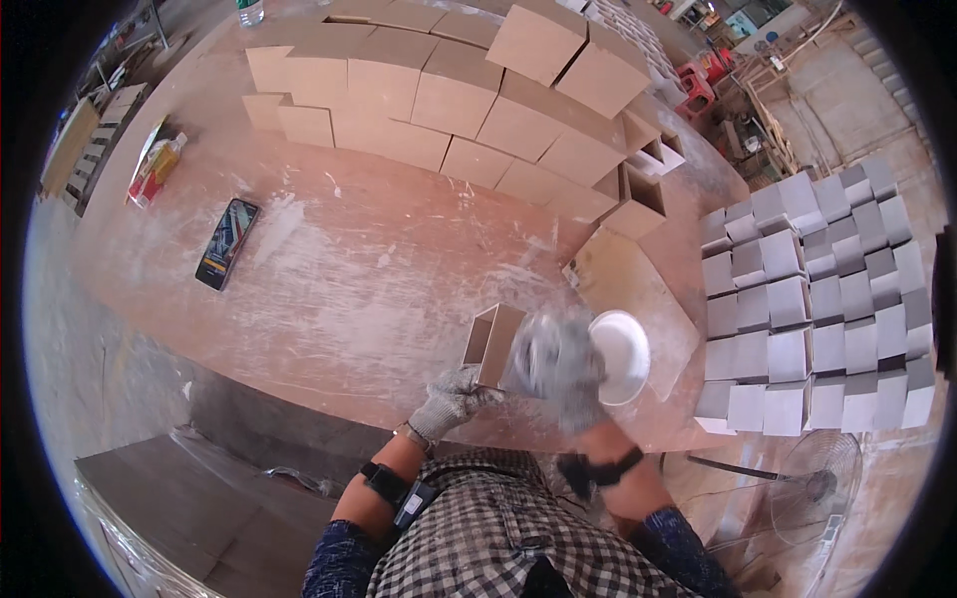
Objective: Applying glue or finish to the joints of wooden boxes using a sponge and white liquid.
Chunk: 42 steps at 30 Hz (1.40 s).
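My left hand (451, 401), in a grey-white knit glove, is closed on the lower end of a small open-ended brown box (503, 337) at the table's near edge. The box stands tilted, its hollow inside facing left. Just right of the box is my right hand (566, 367), also gloved and smeared by motion. Its fingers, and whether they hold anything, cannot be made out. Beside the right hand a round white bowl (623, 357) sits on a flat tan board (638, 279); the hand covers part of its left rim.
Stacked brown boxes (399, 85) line the table's far side. A phone (227, 244) and a red-and-yellow packet (158, 169) lie on the left of the reddish table (329, 309). To the right rise rows of white-grey boxes (817, 309), with a fan (817, 485) below them.
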{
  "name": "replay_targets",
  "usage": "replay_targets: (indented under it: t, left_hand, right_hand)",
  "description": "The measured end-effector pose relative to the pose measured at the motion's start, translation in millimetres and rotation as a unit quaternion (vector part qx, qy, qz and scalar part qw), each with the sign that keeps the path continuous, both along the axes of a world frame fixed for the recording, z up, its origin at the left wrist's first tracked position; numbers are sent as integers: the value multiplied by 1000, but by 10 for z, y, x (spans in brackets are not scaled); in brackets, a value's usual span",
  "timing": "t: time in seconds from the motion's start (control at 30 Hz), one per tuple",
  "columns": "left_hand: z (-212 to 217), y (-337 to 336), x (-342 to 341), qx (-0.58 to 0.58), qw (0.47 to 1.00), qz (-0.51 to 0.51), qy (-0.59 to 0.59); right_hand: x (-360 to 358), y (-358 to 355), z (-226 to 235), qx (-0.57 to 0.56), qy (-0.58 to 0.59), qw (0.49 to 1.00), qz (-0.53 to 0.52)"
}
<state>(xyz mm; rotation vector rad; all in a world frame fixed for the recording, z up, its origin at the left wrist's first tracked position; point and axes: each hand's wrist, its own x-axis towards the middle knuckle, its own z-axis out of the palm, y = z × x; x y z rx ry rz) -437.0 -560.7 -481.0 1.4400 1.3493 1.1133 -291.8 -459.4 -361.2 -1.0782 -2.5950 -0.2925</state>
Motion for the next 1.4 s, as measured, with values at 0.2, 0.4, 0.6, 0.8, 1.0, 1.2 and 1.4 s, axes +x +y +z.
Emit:
replay_targets:
  t: [0.2,0.4,0.6,0.8,1.0,1.2,1.4]
  left_hand:
    - [-44,10,-11,24,999,-7,-37]
    - [-87,54,31,-41,996,-3,77]
    - [-293,-103,60,-74,987,32,139]
    - [-139,35,59,1,996,-7,-94]
    - [-204,-42,-31,-26,999,-8,28]
    - [-147,25,39,-4,999,-21,27]
    - [-222,22,-14,25,991,-19,127]
  right_hand:
    - [-201,-581,219,-137,74,986,62]
    - [-288,120,-72,93,54,994,4]
    - [-328,-657,116,-231,80,963,110]
    - [-352,111,-316,62,36,997,-26]
    - [-381,-462,16,-140,140,977,85]
    - [-349,87,-86,-24,42,999,13]
    - [-319,-436,70,-120,125,984,49]
